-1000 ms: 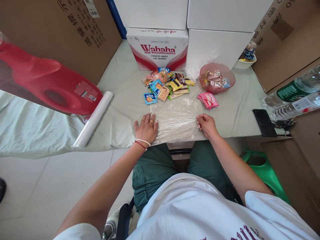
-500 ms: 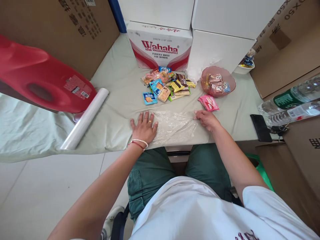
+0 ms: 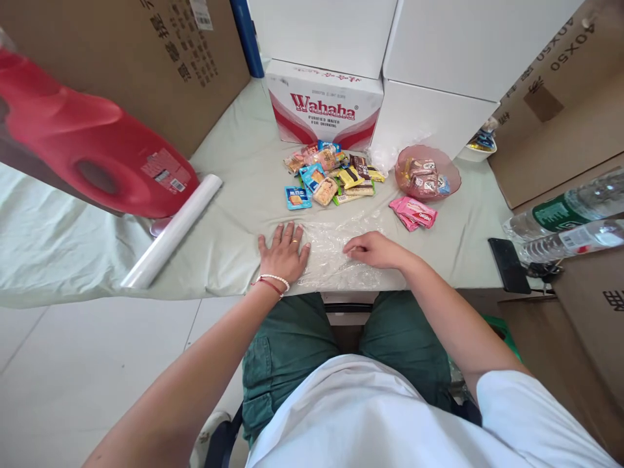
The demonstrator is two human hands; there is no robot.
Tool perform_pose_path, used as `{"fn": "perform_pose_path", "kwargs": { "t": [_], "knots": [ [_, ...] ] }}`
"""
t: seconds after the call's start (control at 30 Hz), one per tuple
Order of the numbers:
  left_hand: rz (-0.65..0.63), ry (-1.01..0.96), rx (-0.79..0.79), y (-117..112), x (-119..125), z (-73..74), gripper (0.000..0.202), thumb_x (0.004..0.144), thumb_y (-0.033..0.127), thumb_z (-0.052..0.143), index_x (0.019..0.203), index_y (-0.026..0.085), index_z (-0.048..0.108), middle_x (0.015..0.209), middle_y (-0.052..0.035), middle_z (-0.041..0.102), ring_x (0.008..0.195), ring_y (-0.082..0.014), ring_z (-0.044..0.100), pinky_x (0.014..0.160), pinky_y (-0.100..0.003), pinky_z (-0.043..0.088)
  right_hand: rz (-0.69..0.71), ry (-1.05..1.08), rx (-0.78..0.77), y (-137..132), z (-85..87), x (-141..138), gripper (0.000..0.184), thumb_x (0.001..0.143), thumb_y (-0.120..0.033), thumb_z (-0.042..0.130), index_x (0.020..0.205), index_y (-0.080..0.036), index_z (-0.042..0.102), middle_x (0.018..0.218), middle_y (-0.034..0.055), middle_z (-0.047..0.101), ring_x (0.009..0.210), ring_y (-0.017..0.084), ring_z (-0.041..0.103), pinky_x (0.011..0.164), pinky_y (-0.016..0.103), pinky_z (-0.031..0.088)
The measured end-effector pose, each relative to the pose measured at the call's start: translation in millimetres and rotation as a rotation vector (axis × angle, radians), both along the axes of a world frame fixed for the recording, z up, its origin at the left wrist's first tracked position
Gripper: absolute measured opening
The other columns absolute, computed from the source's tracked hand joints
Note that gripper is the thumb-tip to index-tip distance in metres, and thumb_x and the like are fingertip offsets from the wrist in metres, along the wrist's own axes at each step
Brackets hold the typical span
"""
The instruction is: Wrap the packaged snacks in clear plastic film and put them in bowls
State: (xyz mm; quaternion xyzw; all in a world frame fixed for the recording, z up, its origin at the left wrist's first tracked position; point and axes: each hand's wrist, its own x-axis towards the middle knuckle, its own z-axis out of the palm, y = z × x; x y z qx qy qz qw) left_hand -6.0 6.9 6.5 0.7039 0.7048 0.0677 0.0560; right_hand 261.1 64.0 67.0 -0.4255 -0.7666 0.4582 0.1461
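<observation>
A crinkled sheet of clear plastic wrap (image 3: 327, 260) lies on the cloth at the table's front edge. My left hand (image 3: 284, 255) rests flat on its left side, fingers spread. Over the middle of the sheet is my right hand (image 3: 375, 249), its fingers loosely bent and a small gap showing beside the thumb; nothing shows between them. Beyond the sheet sits a pile of small wrapped snacks (image 3: 335, 175). Pink snack packets (image 3: 414, 213) lie to the right, in front of a pink translucent bowl (image 3: 407, 188) with more wrapped snacks inside.
At left, a roll of plastic wrap (image 3: 173, 231) lies beside a large red jug (image 3: 104, 149). A Wahaba-style white-and-red carton (image 3: 324, 107) and white boxes (image 3: 433, 110) stand behind. A phone (image 3: 509, 265) and plastic bottles (image 3: 575, 205) are at right, near cardboard boxes.
My right hand has moved left from the sheet's right edge to over its middle, and its pinch has loosened. My left hand stays flat in place. The view has shifted slightly.
</observation>
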Motion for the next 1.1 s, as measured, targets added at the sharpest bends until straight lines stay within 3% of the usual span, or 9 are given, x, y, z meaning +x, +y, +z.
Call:
{"fn": "perform_pose_path", "kwargs": {
  "t": [0.2, 0.3, 0.47, 0.57, 0.63, 0.73, 0.8, 0.97, 1.1],
  "knots": [
    [-0.005, -0.028, 0.104, -5.3, 1.0, -1.5, 0.065, 0.107, 0.048, 0.031, 0.165, 0.019, 0.039, 0.173, -0.0169, 0.033, 0.161, -0.0379, 0.030, 0.125, -0.076, 0.018, -0.362, 0.192, -0.458, 54.1, -8.8, -72.4, 0.033, 0.091, -0.015, 0.071, 0.123, -0.019, 0.067, 0.057, -0.0087, 0.053, 0.047, 0.008, 0.040, 0.048, 0.019, 0.031],
    [-0.073, -0.031, 0.256, -11.8, -0.9, -3.5, 0.065, 0.106, 0.043, 0.039, 0.162, 0.010, 0.041, 0.171, -0.0225, 0.035, 0.162, -0.0377, 0.027, 0.130, -0.070, 0.012, -0.500, 0.440, -0.651, 85.9, -6.9, -87.5, 0.021, 0.094, -0.014, 0.069, 0.112, -0.021, 0.061, 0.061, -0.0069, 0.058, 0.045, 0.007, 0.040, 0.044, 0.016, 0.030],
    [-0.488, -0.041, 0.173, -9.7, -4.4, -3.5, 0.052, 0.107, 0.025, 0.034, 0.156, 0.027, 0.053, 0.165, -0.0082, 0.050, 0.159, -0.0236, 0.037, 0.135, -0.055, 0.013, -0.605, 0.608, -0.460, 92.1, -1.9, -86.2, 0.008, 0.096, -0.012, 0.063, 0.093, -0.019, 0.060, 0.071, -0.0022, 0.065, 0.056, 0.008, 0.054, 0.058, 0.018, 0.050],
    [-0.368, -0.051, 0.059, -0.8, -4.3, 0.4, 0.057, 0.108, 0.036, 0.034, 0.162, 0.021, 0.042, 0.169, -0.0130, 0.042, 0.159, -0.0265, 0.036, 0.133, -0.059, 0.014, -0.532, 0.398, -0.019, 51.4, -4.3, -62.1, 0.011, 0.098, -0.021, 0.061, 0.106, -0.019, 0.069, 0.092, 0.0036, 0.074, 0.074, 0.014, 0.066, 0.072, 0.027, 0.057],
    [-0.318, -0.060, -0.020, 3.7, -5.6, 3.8, 0.062, 0.108, 0.043, 0.030, 0.166, 0.020, 0.035, 0.172, -0.0139, 0.038, 0.161, -0.0266, 0.034, 0.132, -0.063, 0.013, -0.260, 0.222, 0.245, 7.9, -9.3, -33.9, 0.022, 0.099, -0.029, 0.062, 0.117, -0.023, 0.074, 0.120, 0.0085, 0.076, 0.108, 0.021, 0.070, 0.096, 0.039, 0.058],
    [-0.321, -0.060, -0.089, 5.2, -10.8, 7.2, 0.064, 0.109, 0.047, 0.023, 0.166, 0.023, 0.034, 0.175, -0.0114, 0.031, 0.163, -0.0266, 0.028, 0.131, -0.066, 0.010, 0.199, 0.034, 0.391, -64.3, -20.6, 22.5, 0.029, 0.099, -0.033, 0.065, 0.125, -0.026, 0.076, 0.150, 0.0094, 0.065, 0.139, 0.029, 0.057, 0.119, 0.055, 0.045],
    [-0.294, -0.034, -0.086, 3.9, -14.9, 7.3, 0.064, 0.108, 0.048, 0.024, 0.166, 0.024, 0.036, 0.176, -0.0110, 0.028, 0.163, -0.0292, 0.028, 0.130, -0.069, 0.007, 0.234, -0.065, 0.393, -107.2, -27.7, 62.7, 0.027, 0.102, -0.029, 0.059, 0.121, -0.028, 0.078, 0.149, 0.0083, 0.065, 0.143, 0.029, 0.055, 0.119, 0.057, 0.046],
    [-0.246, 0.039, -0.049, 0.3, -17.0, 5.2, 0.069, 0.106, 0.055, 0.027, 0.167, 0.024, 0.034, 0.177, -0.0114, 0.023, 0.164, -0.0343, 0.024, 0.127, -0.075, 0.002, -0.432, -0.054, 0.202, -176.8, -39.2, 117.7, 0.023, 0.099, -0.043, 0.062, 0.100, -0.029, 0.081, 0.111, 0.0108, 0.078, 0.107, 0.032, 0.071, 0.094, 0.056, 0.063],
    [-0.245, 0.077, -0.075, -1.8, -11.8, 7.1, 0.071, 0.106, 0.057, 0.026, 0.168, 0.023, 0.032, 0.177, -0.0117, 0.022, 0.164, -0.0347, 0.023, 0.126, -0.077, 0.005, -0.878, 0.258, -0.378, -188.7, -50.1, 81.7, 0.039, 0.086, -0.063, 0.073, 0.088, -0.025, 0.075, 0.090, 0.0091, 0.075, 0.083, 0.025, 0.073, 0.054, 0.033, 0.062]
  ]
}}
